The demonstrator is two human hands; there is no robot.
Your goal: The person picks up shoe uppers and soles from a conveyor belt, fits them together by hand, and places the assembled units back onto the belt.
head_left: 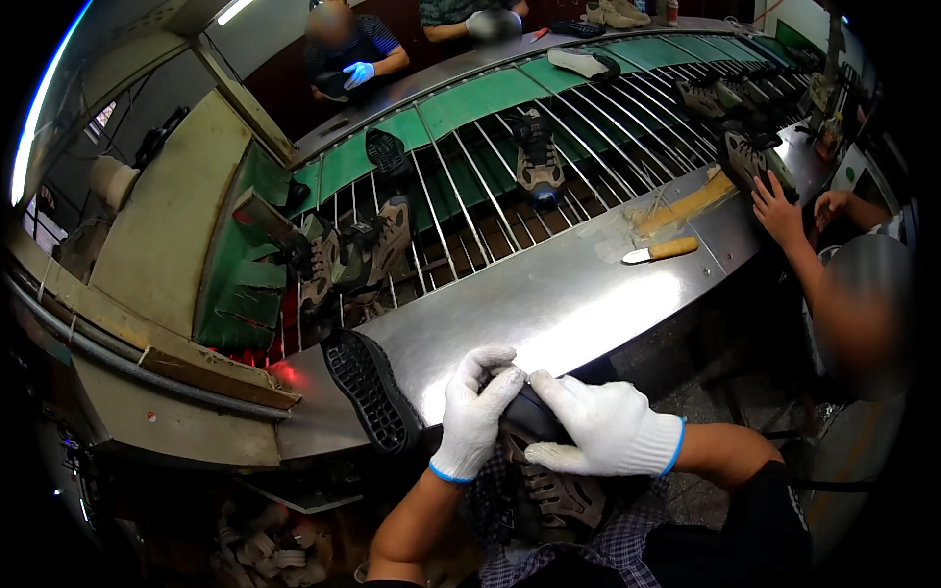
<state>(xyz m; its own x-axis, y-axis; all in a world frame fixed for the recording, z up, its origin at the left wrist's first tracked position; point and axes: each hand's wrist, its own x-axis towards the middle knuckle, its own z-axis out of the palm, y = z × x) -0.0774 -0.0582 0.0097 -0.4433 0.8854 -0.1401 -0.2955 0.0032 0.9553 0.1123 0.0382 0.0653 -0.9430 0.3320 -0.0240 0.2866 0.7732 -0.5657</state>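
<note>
My left hand (472, 412), in a white knit glove with a blue cuff edge, is closed around the toe end of a shoe (564, 498). The shoe lies across my lap, its dark rounded toe pointing at the bench and its brown-grey upper toward my body. From the other side my right hand (613, 429), gloved alike, grips the same toe, its thumb meeting the left fingertips at the front edge. Whatever the fingertips pinch there is too small to make out. Left of my hands a black sole (371, 390) with deep square cells rests on the metal bench (578, 318).
Beyond the bench runs a rack of metal rods (459, 196) carrying several shoes (537, 162). A short wooden-handled knife (664, 251) lies on the bench. One person at right touches a shoe (745, 162); two others stand across the line. A machine housing (172, 235) with red glow stands left.
</note>
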